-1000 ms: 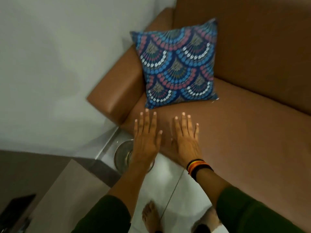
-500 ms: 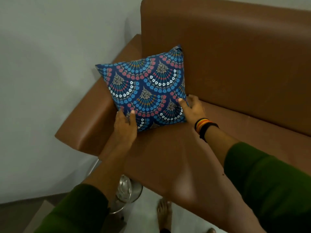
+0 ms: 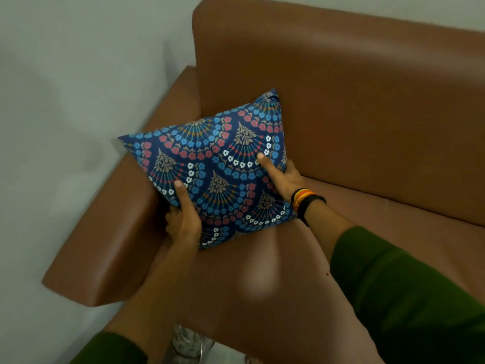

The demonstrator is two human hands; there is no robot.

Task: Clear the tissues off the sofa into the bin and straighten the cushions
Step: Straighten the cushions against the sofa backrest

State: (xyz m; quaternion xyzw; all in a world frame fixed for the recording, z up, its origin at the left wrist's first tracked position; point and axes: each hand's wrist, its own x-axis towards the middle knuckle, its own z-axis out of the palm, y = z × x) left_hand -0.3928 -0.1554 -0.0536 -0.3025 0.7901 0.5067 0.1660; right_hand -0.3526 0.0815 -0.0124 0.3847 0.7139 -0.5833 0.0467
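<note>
A blue cushion (image 3: 217,166) with a red, white and tan fan pattern stands tilted in the left corner of the brown leather sofa (image 3: 367,106), leaning toward the backrest and armrest. My left hand (image 3: 183,216) grips its lower left edge, thumb on the front. My right hand (image 3: 282,177) holds its right edge, thumb on the front and fingers behind; that wrist wears coloured bands. No tissues are visible on the seat.
The sofa's left armrest (image 3: 105,245) runs along a pale wall (image 3: 65,101). A shiny metal bin (image 3: 187,346) shows partly at the bottom, below the seat's front edge. Bare brown seat (image 3: 393,232) stretches to the right.
A second ago both hands lay flat on the seat in front of the cushion. They have since reached forward and taken hold of the cushion's two sides, and it now sits tilted in the corner.
</note>
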